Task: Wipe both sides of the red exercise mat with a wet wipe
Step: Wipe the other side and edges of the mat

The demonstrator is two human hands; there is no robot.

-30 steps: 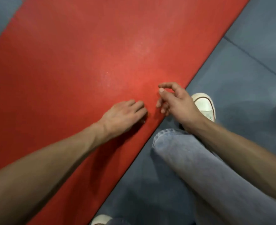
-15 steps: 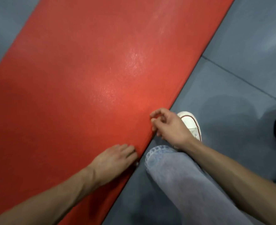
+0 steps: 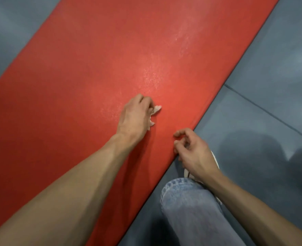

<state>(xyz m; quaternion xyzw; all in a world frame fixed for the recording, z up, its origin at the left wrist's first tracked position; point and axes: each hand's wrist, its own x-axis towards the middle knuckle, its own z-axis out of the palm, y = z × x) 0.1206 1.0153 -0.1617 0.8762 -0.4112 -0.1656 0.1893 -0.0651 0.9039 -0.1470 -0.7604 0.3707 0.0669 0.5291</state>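
- Grey floor (image 3: 270,71) carries the mat (image 3: 86,89), its long axis running lower left to upper right.
- Left hand (image 3: 135,117) presses a crumpled wipe (image 3: 155,110) mid-mat, fingers curled round it.
- Right hand (image 3: 192,151) hovers loosely curled over the mat's right edge, holding nothing, beside a knee (image 3: 187,201).

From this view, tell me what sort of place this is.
Probably a gym or exercise room: a long red foam exercise mat lies flat on grey padded floor tiles with visible seams.
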